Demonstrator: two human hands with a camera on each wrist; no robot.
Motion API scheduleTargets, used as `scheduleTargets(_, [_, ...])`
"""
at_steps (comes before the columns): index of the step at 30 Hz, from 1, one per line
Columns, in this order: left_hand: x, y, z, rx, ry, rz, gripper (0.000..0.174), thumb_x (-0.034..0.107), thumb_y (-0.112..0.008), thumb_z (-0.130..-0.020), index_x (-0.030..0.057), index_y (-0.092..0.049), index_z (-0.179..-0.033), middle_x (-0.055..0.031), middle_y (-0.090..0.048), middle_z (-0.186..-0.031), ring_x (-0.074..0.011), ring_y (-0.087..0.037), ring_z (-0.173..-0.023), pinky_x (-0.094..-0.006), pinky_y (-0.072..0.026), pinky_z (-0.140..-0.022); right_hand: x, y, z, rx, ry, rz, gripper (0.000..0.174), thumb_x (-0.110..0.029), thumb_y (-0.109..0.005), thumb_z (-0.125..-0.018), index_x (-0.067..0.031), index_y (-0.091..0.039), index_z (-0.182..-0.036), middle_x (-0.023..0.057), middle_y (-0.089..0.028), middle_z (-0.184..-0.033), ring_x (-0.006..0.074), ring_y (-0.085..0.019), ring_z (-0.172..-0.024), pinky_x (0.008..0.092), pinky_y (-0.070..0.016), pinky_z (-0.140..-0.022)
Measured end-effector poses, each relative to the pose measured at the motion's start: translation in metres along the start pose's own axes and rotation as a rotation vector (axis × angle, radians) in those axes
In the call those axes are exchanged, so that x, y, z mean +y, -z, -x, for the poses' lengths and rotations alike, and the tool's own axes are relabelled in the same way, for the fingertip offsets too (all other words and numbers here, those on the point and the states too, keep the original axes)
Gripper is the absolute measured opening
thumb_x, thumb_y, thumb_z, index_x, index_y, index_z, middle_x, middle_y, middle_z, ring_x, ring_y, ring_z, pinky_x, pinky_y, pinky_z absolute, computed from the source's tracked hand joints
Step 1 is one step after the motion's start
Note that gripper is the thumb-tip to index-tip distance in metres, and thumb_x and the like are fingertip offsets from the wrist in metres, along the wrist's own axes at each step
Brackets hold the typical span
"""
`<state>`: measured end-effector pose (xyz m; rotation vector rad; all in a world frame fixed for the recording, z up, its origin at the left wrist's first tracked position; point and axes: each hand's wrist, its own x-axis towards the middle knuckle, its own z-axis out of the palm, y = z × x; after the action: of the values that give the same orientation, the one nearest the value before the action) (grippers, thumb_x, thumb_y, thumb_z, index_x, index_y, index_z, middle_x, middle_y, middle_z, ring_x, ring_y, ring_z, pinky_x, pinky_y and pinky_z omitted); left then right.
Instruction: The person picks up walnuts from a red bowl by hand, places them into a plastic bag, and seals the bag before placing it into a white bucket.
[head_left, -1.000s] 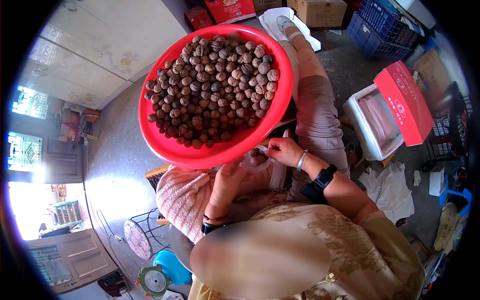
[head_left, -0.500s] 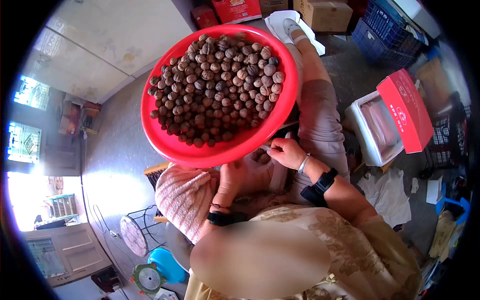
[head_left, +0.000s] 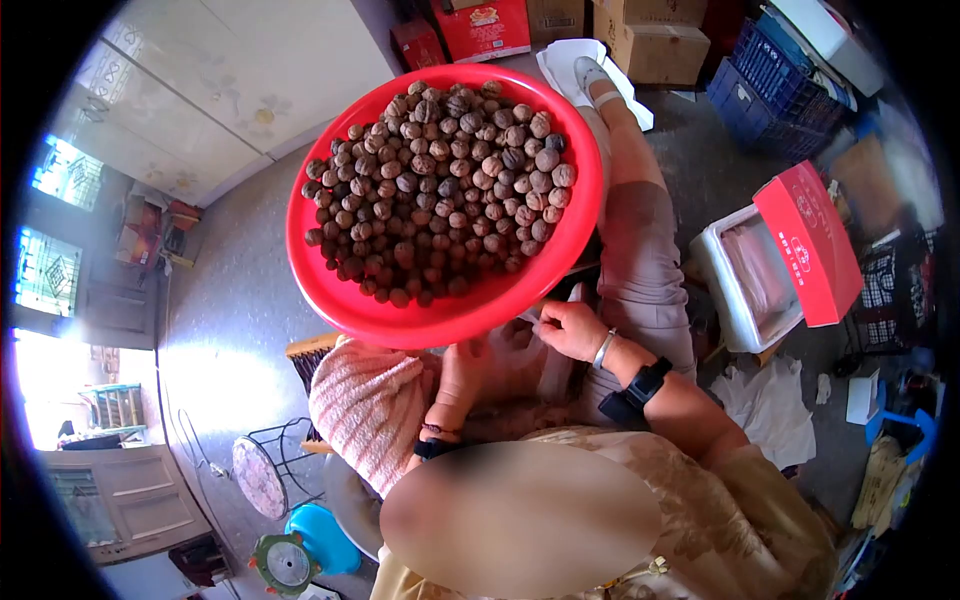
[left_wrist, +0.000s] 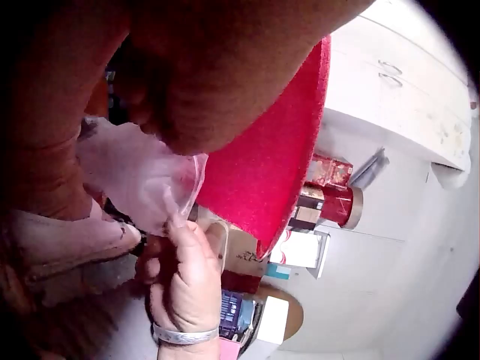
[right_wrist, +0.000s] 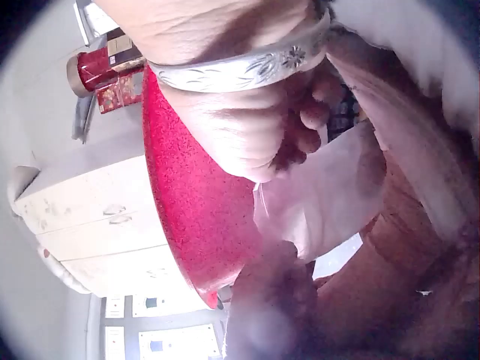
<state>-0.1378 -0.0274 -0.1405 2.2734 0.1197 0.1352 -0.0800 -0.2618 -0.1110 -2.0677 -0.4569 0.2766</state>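
Note:
A thin, see-through plastic bag point(left_wrist: 139, 176) hangs between the two hands, below the near rim of a red basin point(head_left: 588, 215). Walnuts point(head_left: 440, 190) lie heaped in that basin. My right hand point(head_left: 572, 330) pinches the bag's edge between thumb and index finger, plainest in the left wrist view. On the bag's other side, my left hand point(head_left: 462, 370) grips its edge with curled fingers; its fingertips are partly hidden. In the right wrist view, the bag point(right_wrist: 326, 191) stretches between the right hand point(right_wrist: 247, 120) and the blurred left hand point(right_wrist: 274, 292).
A pink towel point(head_left: 365, 400) lies over the left leg. To the right stand a white foam box point(head_left: 735, 290) with a red lid point(head_left: 810, 245) and a crumpled white plastic bag point(head_left: 770, 405). Cardboard boxes point(head_left: 650, 45) and blue crates point(head_left: 770, 100) stand at the back.
The right hand keeps its pinch on the bag while the bag's opening turns out of the head view, so the walnuts inside it no longer show. The head view has shifted slightly.

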Motion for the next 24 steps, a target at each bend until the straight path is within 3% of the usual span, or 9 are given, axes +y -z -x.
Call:
scheduleTargets(6, [0.017, 0.015, 0.004, -0.142, 0.109, 0.002, 0.020, 0.009, -0.061, -0.085, 0.0015, -0.062, -0.104, -0.0148, -0.067, -0.081, -0.0226, -0.065, -0.075, -0.0351, -0.0521, -0.069, 0.000, 0.002, -0.002, -0.003, -0.019, -0.107, 0.020, -0.021, -0.070, -0.082, -0.0041, -0.059, -0.077, 0.0142, -0.064, -0.071, 0.0283, -0.062, -0.065, 0.0377, -0.0491, -0.061])
scheduleTargets(8, [0.020, 0.022, 0.008, -0.164, 0.029, 0.045, 0.019, 0.010, -0.061, -0.085, 0.0010, -0.062, -0.102, -0.0202, -0.067, -0.085, -0.0291, -0.066, -0.077, -0.0369, -0.0518, -0.066, -0.003, 0.003, -0.001, 0.013, 0.066, -0.062, 0.016, -0.016, -0.069, -0.084, -0.0038, -0.059, -0.080, 0.0097, -0.061, -0.066, 0.0157, -0.057, -0.061, 0.0326, -0.0481, -0.059])
scheduleTargets(10, [0.039, 0.041, 0.007, -0.184, -0.052, 0.083, 0.018, 0.011, -0.061, -0.085, 0.0004, -0.061, -0.100, -0.0256, -0.066, -0.088, -0.0356, -0.068, -0.080, -0.0386, -0.0516, -0.063, 0.003, 0.001, -0.002, 0.015, 0.074, -0.052, 0.016, -0.016, -0.069, -0.084, -0.0039, -0.059, -0.080, 0.0097, -0.061, -0.066, 0.0156, -0.057, -0.061, 0.0329, -0.0479, -0.059])
scheduleTargets(13, [0.093, 0.093, 0.005, -0.387, -0.045, 0.054, 0.022, 0.009, -0.062, -0.087, 0.0006, -0.060, -0.108, -0.0194, -0.069, -0.091, -0.0263, -0.069, -0.082, -0.0335, -0.0521, -0.068, 0.003, 0.000, -0.003, 0.016, 0.076, -0.032, 0.017, -0.016, -0.069, -0.084, -0.0037, -0.058, -0.080, 0.0103, -0.061, -0.066, 0.0159, -0.057, -0.060, 0.0341, -0.0475, -0.058])
scheduleTargets(15, [0.124, 0.126, -0.008, -0.658, 0.207, 0.383, 0.025, 0.009, -0.063, -0.089, 0.0012, -0.060, -0.112, -0.0093, -0.069, -0.088, -0.0143, -0.065, -0.080, -0.0290, -0.0512, -0.070, -0.001, 0.001, -0.003, 0.007, 0.009, -0.092, 0.020, -0.018, -0.071, -0.079, -0.0048, -0.057, -0.075, 0.0136, -0.061, -0.071, 0.0307, -0.062, -0.065, 0.0393, -0.0483, -0.060])
scheduleTargets(17, [0.140, 0.144, -0.022, -0.560, 0.164, 0.427, 0.021, 0.011, -0.065, -0.090, 0.0009, -0.063, -0.108, -0.0026, -0.066, -0.083, -0.0071, -0.058, -0.081, -0.0257, -0.0497, -0.071, -0.004, 0.003, -0.004, 0.021, 0.034, -0.071, 0.021, -0.019, -0.071, -0.079, -0.0044, -0.057, -0.075, 0.0136, -0.062, -0.071, 0.0305, -0.062, -0.065, 0.0402, -0.0488, -0.061])
scheduleTargets(20, [0.152, 0.157, -0.063, -0.427, -0.011, 0.051, 0.019, 0.010, -0.065, -0.086, -0.0012, -0.065, -0.102, -0.0142, -0.068, -0.086, -0.0193, -0.066, -0.081, -0.0315, -0.0509, -0.074, -0.004, 0.003, -0.005, 0.014, 0.038, -0.058, 0.021, -0.018, -0.071, -0.079, -0.0042, -0.057, -0.075, 0.0133, -0.062, -0.071, 0.0304, -0.063, -0.066, 0.0404, -0.0490, -0.061])
scheduleTargets(23, [0.115, 0.141, -0.105, -0.495, -0.128, -0.121, 0.022, 0.008, -0.065, -0.086, -0.0006, -0.064, -0.107, -0.0118, -0.068, -0.087, -0.0160, -0.062, -0.084, -0.0310, -0.0506, -0.077, -0.001, 0.003, -0.005, 0.041, 0.068, -0.079, 0.021, -0.019, -0.071, -0.079, -0.0042, -0.057, -0.075, 0.0132, -0.062, -0.072, 0.0310, -0.063, -0.066, 0.0405, -0.0493, -0.061])
scheduleTargets(24, [0.106, 0.134, -0.114, -0.538, -0.159, -0.181, 0.025, 0.011, -0.065, -0.086, -0.0009, -0.063, -0.108, -0.0156, -0.069, -0.093, -0.0228, -0.065, -0.089, -0.0341, -0.0507, -0.080, 0.000, 0.003, -0.005, 0.037, 0.073, -0.057, 0.021, -0.019, -0.071, -0.079, -0.0043, -0.057, -0.075, 0.0130, -0.063, -0.072, 0.0314, -0.063, -0.067, 0.0408, -0.0495, -0.062])
